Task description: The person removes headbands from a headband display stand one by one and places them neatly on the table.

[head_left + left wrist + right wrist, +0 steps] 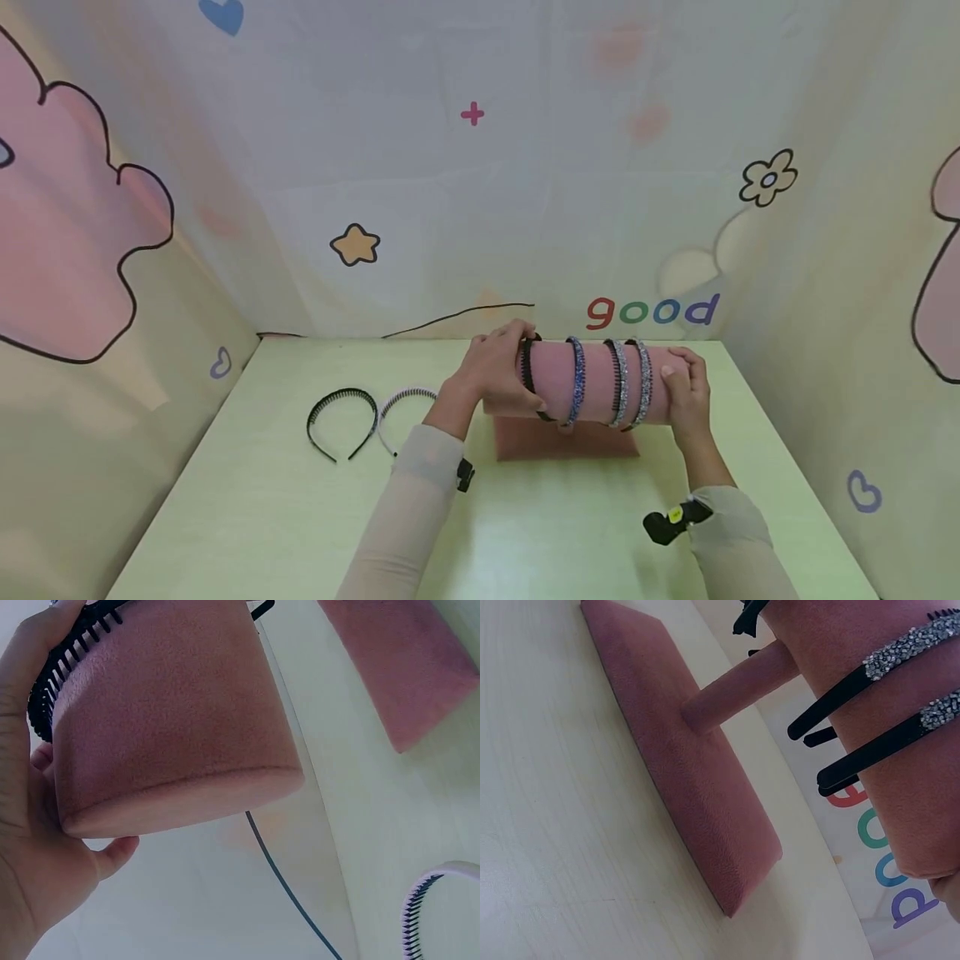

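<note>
Pale tabletop, fuzzy pink cylinder

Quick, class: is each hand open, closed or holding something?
Left hand: holding the black headband on the pink roll.
Right hand: holding the pink roll's end.

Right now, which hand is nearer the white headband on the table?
Left. The left hand is to the right of the white headband, gripping the black headband on the pink roll; the right hand is farther right, holding the roll's right end.
</note>
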`<move>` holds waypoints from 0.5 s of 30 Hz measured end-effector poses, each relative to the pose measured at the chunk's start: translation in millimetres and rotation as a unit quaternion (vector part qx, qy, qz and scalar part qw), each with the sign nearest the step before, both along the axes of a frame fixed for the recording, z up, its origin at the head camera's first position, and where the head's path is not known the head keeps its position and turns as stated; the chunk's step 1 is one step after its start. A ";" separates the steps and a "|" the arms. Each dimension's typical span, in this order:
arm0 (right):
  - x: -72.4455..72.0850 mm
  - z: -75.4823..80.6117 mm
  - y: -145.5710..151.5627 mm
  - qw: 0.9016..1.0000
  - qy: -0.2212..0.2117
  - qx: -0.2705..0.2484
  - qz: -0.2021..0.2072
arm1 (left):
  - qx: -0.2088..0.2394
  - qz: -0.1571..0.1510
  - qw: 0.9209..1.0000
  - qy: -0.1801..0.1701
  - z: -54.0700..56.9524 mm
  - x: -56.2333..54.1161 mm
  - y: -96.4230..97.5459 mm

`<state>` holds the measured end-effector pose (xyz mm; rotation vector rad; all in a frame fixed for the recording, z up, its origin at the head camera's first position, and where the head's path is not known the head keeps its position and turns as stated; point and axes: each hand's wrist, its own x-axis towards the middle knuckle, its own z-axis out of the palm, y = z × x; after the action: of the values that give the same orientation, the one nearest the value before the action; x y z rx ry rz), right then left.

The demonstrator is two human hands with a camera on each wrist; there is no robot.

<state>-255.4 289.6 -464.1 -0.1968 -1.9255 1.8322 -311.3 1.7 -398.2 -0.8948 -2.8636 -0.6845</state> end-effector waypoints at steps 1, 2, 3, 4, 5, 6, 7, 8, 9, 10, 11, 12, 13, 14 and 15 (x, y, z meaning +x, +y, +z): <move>-1.1 0.3 -0.3 1.000 0.008 0.000 -0.001 | 0.003 -0.003 1.000 0.002 0.4 -1.2 -0.5; -1.9 1.3 -0.8 1.000 0.013 -0.001 -0.002 | 0.007 -0.004 1.000 0.004 0.9 -2.1 -1.0; -2.6 2.2 -1.2 1.000 0.020 -0.001 -0.003 | 0.013 -0.006 1.000 0.005 1.4 -2.9 -1.5; -3.2 3.2 -1.9 1.000 0.024 0.000 -0.004 | 0.019 -0.007 1.000 0.006 1.7 -3.5 -2.0; -3.7 3.8 -2.4 1.000 0.028 -0.002 -0.005 | 0.024 -0.007 1.000 0.007 1.9 -3.8 -2.4; -4.0 4.2 -2.8 1.000 0.029 -0.003 -0.006 | 0.026 -0.006 1.000 0.007 1.4 -4.1 -3.0; -4.1 4.4 -3.2 1.000 0.029 -0.002 -0.006 | 0.029 -0.005 1.000 0.006 0.9 -4.0 -3.6; -4.0 4.4 -3.6 1.000 0.025 -0.001 -0.005 | 0.032 -0.005 0.999 0.003 0.4 -3.8 -4.3; -4.0 3.9 -4.0 1.000 0.025 0.000 -0.005 | 0.031 -0.005 0.999 0.001 0.0 -3.9 -5.0; -3.4 3.6 -4.2 1.000 0.023 0.000 -0.005 | 0.027 -0.006 1.000 0.001 -0.5 -4.0 -5.7; -2.7 3.0 -4.2 1.000 0.022 0.000 -0.006 | 0.023 -0.009 1.000 0.001 -1.1 -4.4 -6.3; -1.7 2.5 -4.3 1.000 0.016 0.002 -0.008 | 0.018 -0.012 1.000 0.000 -1.6 -4.6 -7.0; -0.7 2.4 -4.4 1.000 0.014 0.003 -0.008 | 0.015 -0.016 1.000 -0.001 -2.1 -5.0 -7.7; 0.3 2.3 -4.6 1.000 0.013 0.004 -0.009 | 0.010 -0.018 1.000 -0.003 -2.7 -5.7 -8.4; 0.9 2.3 -4.7 1.000 0.013 0.004 -0.011 | 0.008 -0.020 1.000 -0.005 -3.2 -6.1 -9.4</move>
<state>-254.4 284.9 -461.8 -0.1905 -1.9052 1.8035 -317.4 -7.7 -401.4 -0.9518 -2.8515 -0.7164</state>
